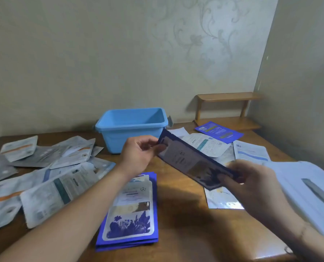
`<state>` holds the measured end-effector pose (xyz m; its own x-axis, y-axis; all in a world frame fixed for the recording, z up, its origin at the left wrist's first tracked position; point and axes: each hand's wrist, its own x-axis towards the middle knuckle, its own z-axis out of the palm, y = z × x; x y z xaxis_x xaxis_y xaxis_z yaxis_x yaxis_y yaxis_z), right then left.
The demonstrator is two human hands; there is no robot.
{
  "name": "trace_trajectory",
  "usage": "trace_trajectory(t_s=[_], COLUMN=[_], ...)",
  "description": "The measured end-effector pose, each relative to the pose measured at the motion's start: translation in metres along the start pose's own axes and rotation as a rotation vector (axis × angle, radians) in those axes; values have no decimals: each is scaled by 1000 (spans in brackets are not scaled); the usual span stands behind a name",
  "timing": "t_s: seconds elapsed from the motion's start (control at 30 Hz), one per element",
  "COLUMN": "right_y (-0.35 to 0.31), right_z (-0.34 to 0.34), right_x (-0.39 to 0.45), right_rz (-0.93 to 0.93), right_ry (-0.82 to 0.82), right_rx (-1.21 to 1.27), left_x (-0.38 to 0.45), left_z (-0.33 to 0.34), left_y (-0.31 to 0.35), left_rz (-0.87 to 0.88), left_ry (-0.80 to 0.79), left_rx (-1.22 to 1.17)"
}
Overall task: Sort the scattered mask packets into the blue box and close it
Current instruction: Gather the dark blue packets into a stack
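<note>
Two hands share one dark blue packet [193,159] above the table [183,214], just in front of the blue box [131,127], which sits open and looks empty. My left hand [138,154] pinches its far end between thumb and fingers; my right hand [251,184] grips the near end. I judge the packet light, thin and floppy, with a slick foil skin, so I'd hold it by the sealed edges rather than the slippery middle. A neat blue stack [129,210] lies beneath my left forearm, grey and white packets [44,178] sprawl at left, more sit at right, and the pale lid [308,193] waits by my right wrist.
</note>
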<state>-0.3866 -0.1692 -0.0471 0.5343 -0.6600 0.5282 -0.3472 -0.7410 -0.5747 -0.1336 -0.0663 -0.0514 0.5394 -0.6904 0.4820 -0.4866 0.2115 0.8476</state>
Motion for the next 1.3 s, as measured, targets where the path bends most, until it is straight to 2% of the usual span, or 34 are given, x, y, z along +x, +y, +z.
trace_trajectory(t_s=[0.07,0.1,0.17,0.23,0.37,0.53,0.7,0.93,1.0,1.07,1.3], right_y=[-28,-39,-61,-75,-80,-81,-82,-84,-84,-78,-53], right_z=[8,14,30,49,83,102,102,96,92,96,109], right_x=[-10,-14,-25,-35,-50,-55,-51,-55,-56,-58,-68], right_rz=[258,327,380,395,271,201,193,75,-40,-250,-469], right_ry=[-259,-359,-482,-528,-536,-537,-558,-621,-582,-465,-279], right_rx=[411,533,641,637,365,197,128,-175,-245,-342,-226], left_x=[-4,-6,-10,-14,-25,-22,-15,-16,-18,-20,-26], left_z=[-22,-34,-56,-74,-88,-84,-71,-66,-67,-68,-68], left_y=[16,20,19,11,-11,-40,-51,-62,-61,-58,-57], left_rz=[-79,-119,-192,-239,-305,-261,-251,-230,-225,-249,-252], left_ry=[44,53,38,-7,-38,-109,-190,-246,-275,-309,-338], left_rx=[-105,-115,-63,80,216,476,575,658,666,675,706])
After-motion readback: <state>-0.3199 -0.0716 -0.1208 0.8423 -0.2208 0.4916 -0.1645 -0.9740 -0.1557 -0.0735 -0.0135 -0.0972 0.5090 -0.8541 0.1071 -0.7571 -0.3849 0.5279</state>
